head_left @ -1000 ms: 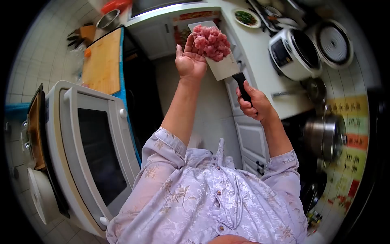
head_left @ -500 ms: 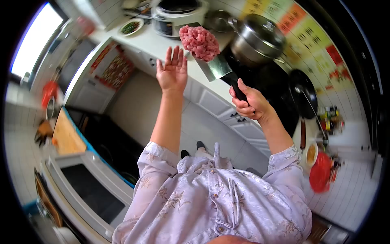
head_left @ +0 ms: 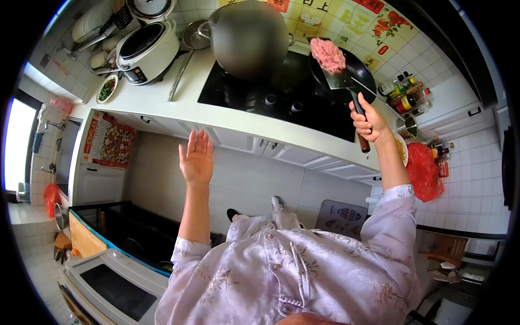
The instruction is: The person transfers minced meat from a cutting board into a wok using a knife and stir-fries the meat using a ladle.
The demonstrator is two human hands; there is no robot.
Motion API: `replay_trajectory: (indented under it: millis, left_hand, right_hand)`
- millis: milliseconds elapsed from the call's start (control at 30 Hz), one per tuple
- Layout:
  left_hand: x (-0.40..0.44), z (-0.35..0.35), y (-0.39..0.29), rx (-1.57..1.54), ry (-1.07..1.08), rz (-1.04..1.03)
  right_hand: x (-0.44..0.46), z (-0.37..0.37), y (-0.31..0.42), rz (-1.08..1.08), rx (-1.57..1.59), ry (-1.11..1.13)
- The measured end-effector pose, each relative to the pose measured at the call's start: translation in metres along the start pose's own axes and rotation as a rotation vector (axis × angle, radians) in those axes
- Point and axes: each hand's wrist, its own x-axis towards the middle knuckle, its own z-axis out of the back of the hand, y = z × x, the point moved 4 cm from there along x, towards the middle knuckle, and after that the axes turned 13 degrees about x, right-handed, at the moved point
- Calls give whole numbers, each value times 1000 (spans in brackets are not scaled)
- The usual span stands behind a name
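Across the top of my view runs the counter (head_left: 146,96), with the black hob (head_left: 238,95) set into it. Toward the hob's left stands the pot (head_left: 249,40), its surface blurred to me; toward its right sits the wok (head_left: 356,66), dark and partly hidden. Over the wok, as I see it from here, reaches the cleaver (head_left: 341,81), though I cannot judge how high above the wok it hangs. Its long axis runs forward from the right hand (head_left: 371,120), away from the person, leaning a little left. That hand is closed round the handle (head_left: 355,96), fingers wrapped and thumb laid along it. The left hand (head_left: 196,161) holds nothing: palm showing, fingers stretched straight, it hangs well apart from the cleaver, low and to the left. Smallest of these, the meat (head_left: 328,55) sits as a pink lump on the cleaver's far end, ahead and slightly left of the right grip; I read the right hand as clearly the nearer one.
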Motion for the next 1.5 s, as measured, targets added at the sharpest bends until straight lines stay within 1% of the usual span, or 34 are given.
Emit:
replay_trajectory:
  millis: [33,67,100,133,200,267,333,400,433,500,600,667,733,833,900,933,1000,1033,1100,1133,1200,1233,1300,1333,1400,1433,1500]
  left_hand:
    - [-7,2,10,29,-51,-5]
    - [-14,5,18,59,-104,-10]
    - [-19,13,26,58,-104,-11]
    - [-23,21,35,56,-105,-13]
    - [-33,28,51,56,-196,-2]
    - [-41,31,63,66,-217,-5]
    - [-49,33,71,75,-235,-11]
    - [-54,35,76,97,-278,4]
    - [-56,35,79,97,-277,3]
    - [-58,36,83,102,-311,19]
    - [-62,41,85,127,-310,20]
    - [-65,45,85,121,-325,24]
    - [-67,49,87,116,-337,25]
    - [-73,54,86,116,-359,30]
    - [-77,56,87,136,-319,31]
    - [-78,57,87,134,-321,29]
    - [-82,56,85,139,-354,22]
    - [-83,58,84,137,-354,21]
    - [-85,62,82,133,-346,19]
    - [-86,64,82,128,-347,19]
    - [-90,66,81,129,-348,18]
    - [-91,68,81,124,-351,19]
    - [-94,72,79,138,-336,21]
    - [-95,74,78,135,-337,23]
    - [-97,77,74,126,-328,23]
    - [-99,78,71,122,-327,23]
    - [-101,80,65,124,-351,14]
  right_hand:
    - [2,20,11,-2,-5,-4]
    - [4,39,20,2,-9,-54]
    - [6,57,27,8,-12,-102]
    - [8,71,35,7,-14,-101]
    - [11,99,49,43,-34,-160]
    - [17,125,62,27,-11,-154]
    - [23,145,73,15,79,-195]
    - [28,161,85,7,66,-187]
    - [31,171,90,13,61,-227]
    - [34,184,99,23,59,-268]
    - [41,195,116,44,-31,-327]
    - [47,204,127,41,-96,-454]
    - [56,208,135,38,-122,-442]
    - [65,207,144,47,-214,-502]
    - [71,206,148,15,-314,-578]
    - [74,204,150,14,-317,-577]
    - [78,195,154,-30,-482,-643]
    - [80,189,155,-29,-485,-643]
    - [83,180,160,-35,-653,-696]
    - [86,176,162,-35,-658,-697]
    - [90,168,166,-61,-801,-745]
    - [91,163,168,-63,-806,-747]
    - [89,151,171,-131,-913,-800]
    - [91,151,172,-131,-916,-803]
    - [89,144,175,-77,-1141,-844]
    - [88,143,173,-75,-1144,-846]
    - [80,125,171,30,-1572,-919]
